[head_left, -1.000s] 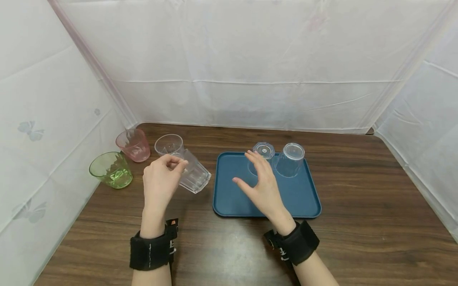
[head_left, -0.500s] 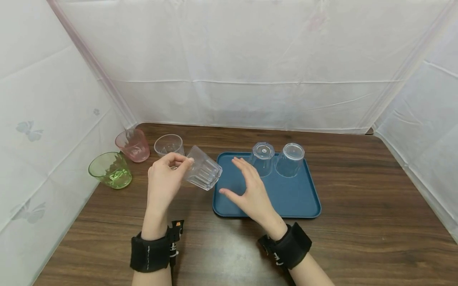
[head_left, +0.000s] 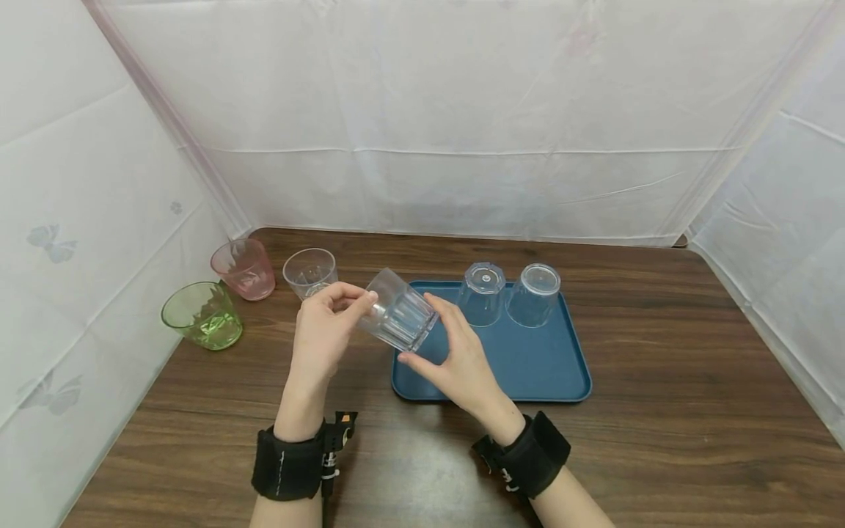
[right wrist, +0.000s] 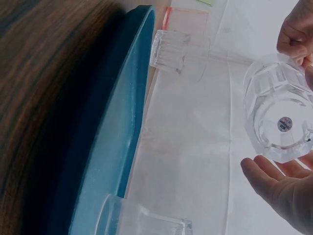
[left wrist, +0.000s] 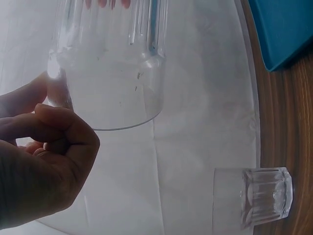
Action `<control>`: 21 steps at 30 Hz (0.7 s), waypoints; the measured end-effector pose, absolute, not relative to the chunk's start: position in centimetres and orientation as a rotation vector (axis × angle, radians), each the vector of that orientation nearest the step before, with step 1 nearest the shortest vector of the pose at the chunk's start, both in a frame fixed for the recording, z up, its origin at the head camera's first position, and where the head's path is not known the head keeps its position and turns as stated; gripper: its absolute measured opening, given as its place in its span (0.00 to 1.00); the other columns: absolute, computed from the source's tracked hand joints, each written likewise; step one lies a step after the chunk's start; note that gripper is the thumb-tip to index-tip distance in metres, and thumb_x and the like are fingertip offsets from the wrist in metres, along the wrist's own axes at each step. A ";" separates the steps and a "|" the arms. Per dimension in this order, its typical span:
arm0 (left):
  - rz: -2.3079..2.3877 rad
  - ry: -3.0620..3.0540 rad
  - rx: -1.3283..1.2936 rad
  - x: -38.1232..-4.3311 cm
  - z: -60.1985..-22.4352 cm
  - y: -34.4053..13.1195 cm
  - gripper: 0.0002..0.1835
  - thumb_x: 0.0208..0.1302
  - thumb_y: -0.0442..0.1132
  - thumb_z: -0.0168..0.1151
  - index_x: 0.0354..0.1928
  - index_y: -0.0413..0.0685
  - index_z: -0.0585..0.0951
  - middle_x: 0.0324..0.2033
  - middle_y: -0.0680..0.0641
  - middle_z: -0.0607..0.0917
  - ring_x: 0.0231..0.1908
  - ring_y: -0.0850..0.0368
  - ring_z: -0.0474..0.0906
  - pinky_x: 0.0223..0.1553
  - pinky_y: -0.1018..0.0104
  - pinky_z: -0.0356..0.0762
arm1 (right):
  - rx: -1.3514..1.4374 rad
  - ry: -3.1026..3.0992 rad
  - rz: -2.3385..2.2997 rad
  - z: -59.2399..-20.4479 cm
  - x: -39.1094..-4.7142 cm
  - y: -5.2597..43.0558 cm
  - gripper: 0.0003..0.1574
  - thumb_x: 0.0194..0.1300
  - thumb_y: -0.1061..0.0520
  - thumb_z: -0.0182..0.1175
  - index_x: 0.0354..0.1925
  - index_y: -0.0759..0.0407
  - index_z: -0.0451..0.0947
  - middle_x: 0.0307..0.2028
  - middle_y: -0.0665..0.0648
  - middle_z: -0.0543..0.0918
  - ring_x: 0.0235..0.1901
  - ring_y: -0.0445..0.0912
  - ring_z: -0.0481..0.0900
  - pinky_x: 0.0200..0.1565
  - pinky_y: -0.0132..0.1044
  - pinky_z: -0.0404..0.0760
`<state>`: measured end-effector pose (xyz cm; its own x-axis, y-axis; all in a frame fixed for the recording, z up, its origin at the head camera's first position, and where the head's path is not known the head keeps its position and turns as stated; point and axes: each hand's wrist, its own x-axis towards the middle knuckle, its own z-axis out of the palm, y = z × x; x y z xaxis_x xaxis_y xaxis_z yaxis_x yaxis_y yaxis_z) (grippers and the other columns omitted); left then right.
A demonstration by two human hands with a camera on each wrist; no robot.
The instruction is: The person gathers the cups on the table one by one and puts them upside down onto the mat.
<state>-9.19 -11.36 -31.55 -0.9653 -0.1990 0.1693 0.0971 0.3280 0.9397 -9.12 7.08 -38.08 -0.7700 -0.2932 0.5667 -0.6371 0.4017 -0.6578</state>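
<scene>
My left hand (head_left: pixel 323 326) pinches a clear glass (head_left: pixel 404 317) by its rim, thumb against fingers. The glass hangs tilted above the left edge of the blue tray (head_left: pixel 528 370), its ribbed base toward the right. Around that base my right hand (head_left: pixel 458 363) is spread, thumb below and fingers above. In the right wrist view a small round sticker (right wrist: pixel 284 124) shows on the glass's bottom, with the right fingertips (right wrist: pixel 252 169) right at its edge. The left wrist view shows the pinched rim close up. Two clear glasses, one left (head_left: pixel 482 293) and one right (head_left: pixel 533 295), stand upside down on the tray.
Left of the tray on the wooden table (head_left: pixel 660 352), another clear glass (head_left: pixel 310 265) stands upright, partly behind my left hand. Farther left are a pink glass (head_left: pixel 246 270) and a green glass (head_left: pixel 207 315). White sheeting (head_left: pixel 422 132) encloses the back and sides.
My left hand has carried the clear glass rightward to the tray's left edge. My right hand has moved left, away from the upside-down glasses, to the base of the held glass.
</scene>
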 end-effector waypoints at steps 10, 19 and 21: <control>-1.964 -2.208 0.064 -9.6 -31.8 -11.1 0.10 0.57 0.39 0.62 0.32 0.36 0.78 0.18 0.55 0.80 0.19 0.61 0.67 0.19 0.74 0.61 | 0.817 -2.188 1.296 -38.3 -9.5 7.0 0.52 0.47 0.49 0.69 0.66 0.57 0.56 0.62 0.55 0.63 0.56 0.44 0.65 0.49 0.49 0.72; -2.027 -2.175 0.049 -9.9 -32.1 -10.9 0.09 0.58 0.37 0.61 0.32 0.35 0.77 0.18 0.54 0.79 0.21 0.61 0.69 0.21 0.72 0.63 | 0.805 -2.148 1.272 -38.2 -9.6 7.2 0.48 0.46 0.53 0.70 0.63 0.58 0.61 0.60 0.56 0.65 0.54 0.45 0.67 0.44 0.51 0.75; -2.017 -2.189 0.048 -9.9 -32.2 -10.8 0.10 0.58 0.38 0.60 0.33 0.34 0.77 0.19 0.53 0.79 0.20 0.62 0.68 0.20 0.72 0.62 | 0.806 -2.140 1.258 -38.2 -9.6 7.3 0.48 0.46 0.53 0.70 0.63 0.58 0.61 0.60 0.57 0.66 0.54 0.46 0.67 0.44 0.50 0.75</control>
<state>-9.90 -10.79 -32.17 -0.9860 -0.1347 0.0985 0.0871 0.0880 0.9923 -9.62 7.34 -38.19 -0.6842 -0.2273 0.6930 -0.7160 0.3899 -0.5791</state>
